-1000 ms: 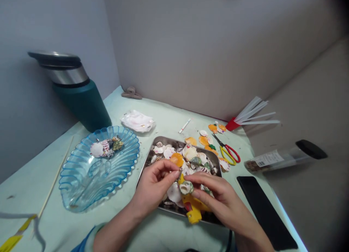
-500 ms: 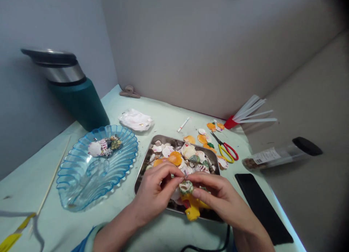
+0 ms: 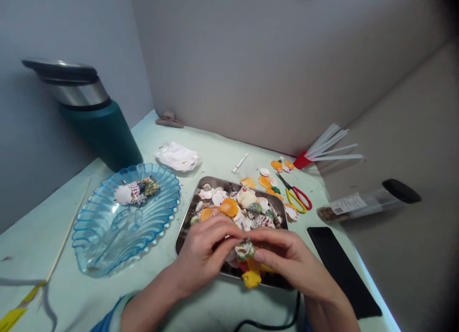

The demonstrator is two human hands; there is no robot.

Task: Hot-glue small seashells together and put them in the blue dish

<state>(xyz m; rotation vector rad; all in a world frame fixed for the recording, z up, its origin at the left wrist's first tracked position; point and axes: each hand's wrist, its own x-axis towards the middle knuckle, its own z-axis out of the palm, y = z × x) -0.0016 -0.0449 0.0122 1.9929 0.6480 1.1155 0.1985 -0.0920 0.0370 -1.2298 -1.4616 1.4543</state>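
A green-and-white spiral seashell (image 3: 245, 249) sits between my two hands with its opening facing me. My right hand (image 3: 283, 253) is closed on the shell, thumb at its side and index finger at its top. My left hand (image 3: 211, 243) pinches at the shell's upper edge, where a small silvery piece shows between the fingertips; its kind is too small to make out. Under the shell is a yellow tool (image 3: 252, 275), partly covered by my right hand. Both hands are over the front of a metal tray (image 3: 186, 217) heaped with mixed seashells (image 3: 247, 197).
Left stands a blue scalloped dish (image 3: 84, 236) holding a shell cluster (image 3: 134, 192), with a teal bottle (image 3: 103, 131) behind. Scissors (image 3: 296, 198) and loose orange shells lie right of the tray. Farther right are a black phone (image 3: 342, 270) and a clear tube (image 3: 369, 203). A black cord (image 3: 283, 326) runs in front.
The seashell has tipped slightly between my fingers, and both hands stay at nearly the same place. The whole view has shifted a little.
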